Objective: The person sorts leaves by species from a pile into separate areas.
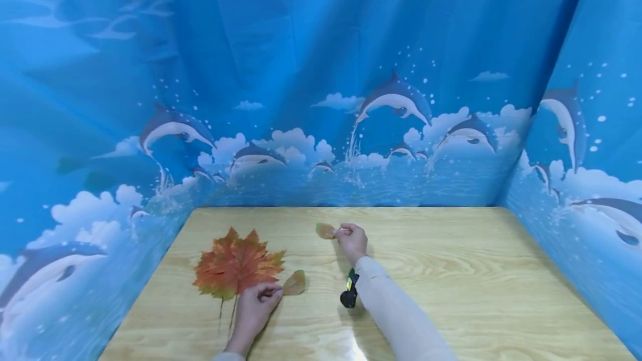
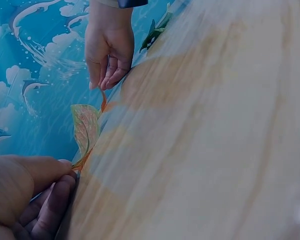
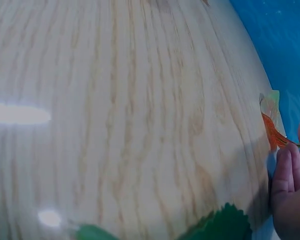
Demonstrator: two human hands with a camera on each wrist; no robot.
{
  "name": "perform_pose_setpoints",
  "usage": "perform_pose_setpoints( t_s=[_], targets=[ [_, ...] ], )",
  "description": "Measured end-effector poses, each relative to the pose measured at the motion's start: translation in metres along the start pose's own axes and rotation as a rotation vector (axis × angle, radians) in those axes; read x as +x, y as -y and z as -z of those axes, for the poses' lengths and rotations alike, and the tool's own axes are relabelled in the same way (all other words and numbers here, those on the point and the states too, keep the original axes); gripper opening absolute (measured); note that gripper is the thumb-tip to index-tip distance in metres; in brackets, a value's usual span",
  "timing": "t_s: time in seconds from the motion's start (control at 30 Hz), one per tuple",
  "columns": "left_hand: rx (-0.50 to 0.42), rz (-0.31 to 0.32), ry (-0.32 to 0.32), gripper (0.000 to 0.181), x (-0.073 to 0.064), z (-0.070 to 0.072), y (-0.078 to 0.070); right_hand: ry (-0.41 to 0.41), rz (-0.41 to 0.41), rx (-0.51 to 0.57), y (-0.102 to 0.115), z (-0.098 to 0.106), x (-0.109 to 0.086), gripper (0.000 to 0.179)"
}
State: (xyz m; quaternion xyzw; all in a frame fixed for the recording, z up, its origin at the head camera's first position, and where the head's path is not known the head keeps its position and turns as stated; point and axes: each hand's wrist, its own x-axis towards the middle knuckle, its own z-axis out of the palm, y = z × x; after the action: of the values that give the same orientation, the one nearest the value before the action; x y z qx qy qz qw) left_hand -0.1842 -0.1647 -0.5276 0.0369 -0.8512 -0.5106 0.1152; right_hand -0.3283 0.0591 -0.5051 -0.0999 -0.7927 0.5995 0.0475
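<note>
My left hand [image 1: 257, 308] pinches the stem end of a small green-and-orange leaf [image 1: 295, 283] between thumb and forefinger. Its blade stands out to the right, and in the left wrist view this leaf [image 2: 86, 127] shows green edges and veins. Farther back, my right hand [image 1: 353, 243] pinches a second small leaf [image 1: 325, 231] by its stem, the blade pointing left. The right wrist view shows that leaf's orange side [image 3: 273, 131] at the fingertips. Beside the left hand, overlapping red-orange maple leaves [image 1: 238, 263] lie on the table, their thin stems toward me.
A light wood-grain table [image 1: 476, 277] spreads below both hands. A small black object [image 1: 348, 297] shows beside the right forearm, with green and yellow above it. Green serrated leaf edges [image 3: 217, 225] appear low in the right wrist view. Blue dolphin-print curtains [image 1: 311, 71] line the back and sides.
</note>
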Motion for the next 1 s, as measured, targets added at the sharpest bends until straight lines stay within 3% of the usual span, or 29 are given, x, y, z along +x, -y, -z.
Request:
perform_pose_setpoints(
  t_s=[0.2, 0.43, 1.0],
  targets=[
    [0.021, 0.013, 0.005, 0.011, -0.0005, 0.0, 0.001, 0.051, -0.019, -0.028, -0.0037, 0.0003, 0.0046, 0.027],
    [0.02, 0.018, 0.014, 0.011, 0.0004, 0.0007, 0.0009, 0.033, 0.01, -0.065, -0.0039, 0.0017, 0.0052, 0.013],
    [0.006, 0.012, -0.006, 0.01, -0.0003, 0.0011, 0.0025, 0.089, 0.038, -0.052, 0.0012, 0.0087, 0.0045, 0.014]
  ],
)
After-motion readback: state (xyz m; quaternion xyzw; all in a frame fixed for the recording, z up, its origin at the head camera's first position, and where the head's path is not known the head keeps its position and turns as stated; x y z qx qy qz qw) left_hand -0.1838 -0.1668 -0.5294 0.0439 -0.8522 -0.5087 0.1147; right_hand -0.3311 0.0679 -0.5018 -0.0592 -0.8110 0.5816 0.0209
